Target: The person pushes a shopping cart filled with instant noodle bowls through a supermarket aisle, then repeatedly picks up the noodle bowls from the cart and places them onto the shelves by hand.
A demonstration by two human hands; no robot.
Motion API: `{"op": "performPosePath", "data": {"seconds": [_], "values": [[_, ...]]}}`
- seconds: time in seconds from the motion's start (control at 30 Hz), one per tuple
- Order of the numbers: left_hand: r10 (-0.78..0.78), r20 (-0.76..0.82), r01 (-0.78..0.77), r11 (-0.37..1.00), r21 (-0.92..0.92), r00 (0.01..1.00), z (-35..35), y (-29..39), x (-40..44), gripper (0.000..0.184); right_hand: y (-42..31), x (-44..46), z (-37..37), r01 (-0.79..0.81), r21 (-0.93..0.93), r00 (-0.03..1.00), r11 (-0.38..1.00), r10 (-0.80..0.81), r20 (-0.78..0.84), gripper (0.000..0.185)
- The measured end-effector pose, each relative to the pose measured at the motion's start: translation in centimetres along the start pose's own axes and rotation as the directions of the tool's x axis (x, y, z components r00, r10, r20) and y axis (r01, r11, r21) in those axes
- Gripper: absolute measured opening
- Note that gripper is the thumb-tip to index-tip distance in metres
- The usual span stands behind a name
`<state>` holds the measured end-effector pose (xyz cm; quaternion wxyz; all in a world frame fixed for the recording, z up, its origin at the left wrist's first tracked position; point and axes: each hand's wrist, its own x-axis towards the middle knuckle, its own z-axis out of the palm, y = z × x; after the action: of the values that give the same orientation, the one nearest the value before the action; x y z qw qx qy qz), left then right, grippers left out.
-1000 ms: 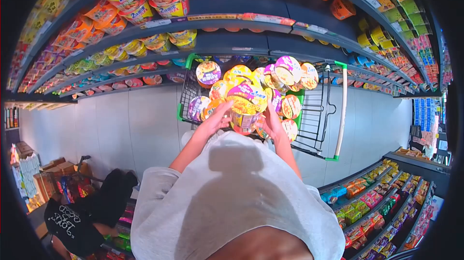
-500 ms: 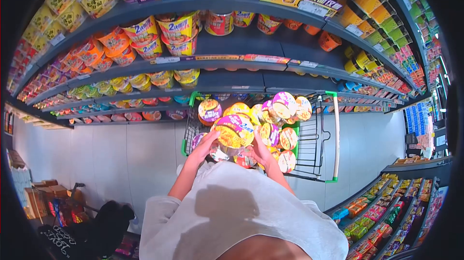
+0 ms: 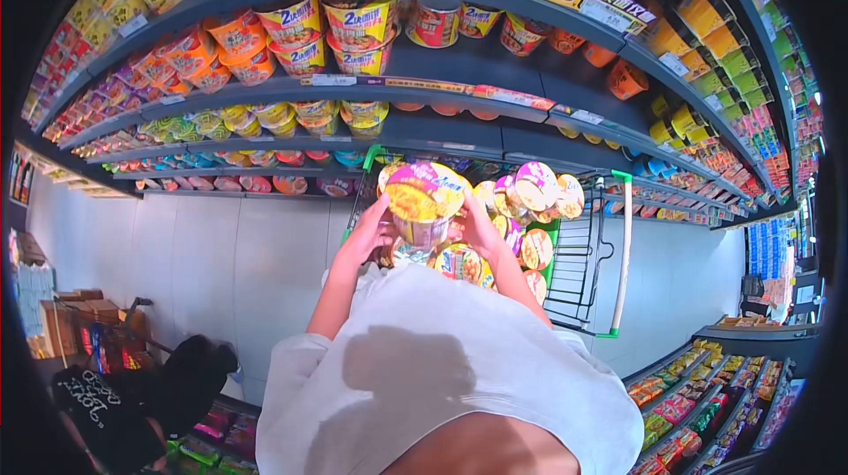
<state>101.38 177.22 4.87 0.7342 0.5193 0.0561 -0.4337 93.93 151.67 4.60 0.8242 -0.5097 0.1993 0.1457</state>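
Between my two hands, above the cart, is an upright noodle cup (image 3: 425, 201) with a yellow and purple lid. My left hand (image 3: 364, 232) is wrapped round its left side, and my right hand (image 3: 477, 229) grips its right side. Below and to the right, the shopping cart (image 3: 625, 250) with green corners holds several more noodle cups (image 3: 536, 248), some lying tilted on others. The held cup and my hands hide part of the cart's load.
Shelves of noodle cups (image 3: 362, 20) curve across the front, just beyond the cart. Packets fill a low rack (image 3: 698, 400) at the lower right. A person in black (image 3: 106, 409) is at the lower left, near cardboard boxes (image 3: 75, 320).
My hands have raised the cup away from the other cups in the cart, towards the shelves. The view has tilted up, so more of the upper shelves shows.
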Motion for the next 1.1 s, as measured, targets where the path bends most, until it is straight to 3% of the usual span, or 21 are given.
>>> {"op": "performPosePath", "data": {"seconds": [0.13, 0.37, 0.5, 0.53, 0.63, 0.7, 0.77, 0.8, 0.83, 0.9, 0.93, 0.97, 1.03, 1.1], "values": [[0.110, 0.052, -0.116, 0.984, 0.137, 0.993, 0.5, 2.2, 0.7, 0.055, -2.9, -0.7, 1.5, 0.068, 0.143, 0.998, 0.987, -0.070, 0.007, 0.071], [0.292, 0.158, -0.310, 0.945, 0.106, 0.943, 3.6, 5.4, 0.7, 0.049, -6.9, -1.7, 2.2, 0.158, 0.260, 0.987, 0.953, -0.158, -0.020, 0.076], [0.448, 0.272, -0.466, 0.885, 0.001, 0.852, 5.5, 6.3, 0.9, 0.050, -9.1, -2.0, 2.2, 0.224, 0.559, 0.968, 0.798, -0.248, -0.032, 0.072], [0.429, 0.281, -0.444, 0.896, -0.011, 0.858, 6.3, 6.8, 0.5, 0.057, -9.5, -1.9, 2.1, 0.276, 0.564, 0.952, 0.778, -0.304, -0.046, 0.072], [0.537, 0.307, -0.567, 0.823, 0.013, 0.786, 9.2, 7.2, 0.2, 0.071, -11.0, -2.6, 2.0, 0.361, 0.582, 0.920, 0.729, -0.380, -0.095, 0.073], [0.589, 0.303, -0.632, 0.772, 0.061, 0.749, 10.9, 8.0, 0.0, 0.090, -12.2, -3.4, 2.8, 0.413, 0.536, 0.893, 0.736, -0.443, -0.081, 0.075], [0.650, 0.285, -0.683, 0.730, 0.028, 0.705, 12.6, 9.2, 0.1, 0.095, -12.1, -3.8, 3.1, 0.579, 0.259, 0.814, 0.773, -0.569, -0.121, 0.070], [0.651, 0.273, -0.672, 0.740, -0.022, 0.708, 13.3, 10.0, 0.0, 0.100, -14.1, -4.0, 3.2, 0.602, -0.042, 0.796, 0.797, -0.603, -0.046, 0.079], [0.709, 0.281, -0.736, 0.677, -0.017, 0.646, 14.1, 11.2, 0.0, 0.099, -14.7, -4.0, 2.2, 0.678, -0.068, 0.734, 0.731, -0.678, 0.038, 0.096], [0.802, 0.298, -0.838, 0.545, -0.010, 0.518, 15.7, 13.5, 0.0, 0.098, -19.1, -5.8, 4.5, 0.610, -0.316, 0.748, 0.727, -0.660, -0.072, 0.108], [0.832, 0.274, -0.873, 0.483, 0.067, 0.482, 16.5, 14.7, 0.2, 0.099, -22.0, -6.5, 5.9, 0.644, -0.430, 0.706, 0.632, -0.708, 0.016, 0.104], [0.882, 0.279, -0.925, 0.363, 0.110, 0.379, 17.5, 16.4, 0.0, 0.099, -23.7, -6.7, 6.6, 0.644, -0.579, 0.638, 0.500, -0.769, 0.046, 0.105], [0.919, 0.278, -0.960, 0.260, 0.104, 0.279, 19.1, 20.0, -0.1, 0.095, -27.5, -7.3, 9.1, 0.761, -0.568, 0.449, 0.315, -0.887, 0.110, 0.095], [0.968, 0.239, -0.972, 0.022, 0.236, 0.080, 20.6, 23.6, 0.2, 0.091, -32.0, -7.6, 10.8, 0.771, -0.613, 0.363, 0.174, -0.911, 0.197, 0.096]]}}
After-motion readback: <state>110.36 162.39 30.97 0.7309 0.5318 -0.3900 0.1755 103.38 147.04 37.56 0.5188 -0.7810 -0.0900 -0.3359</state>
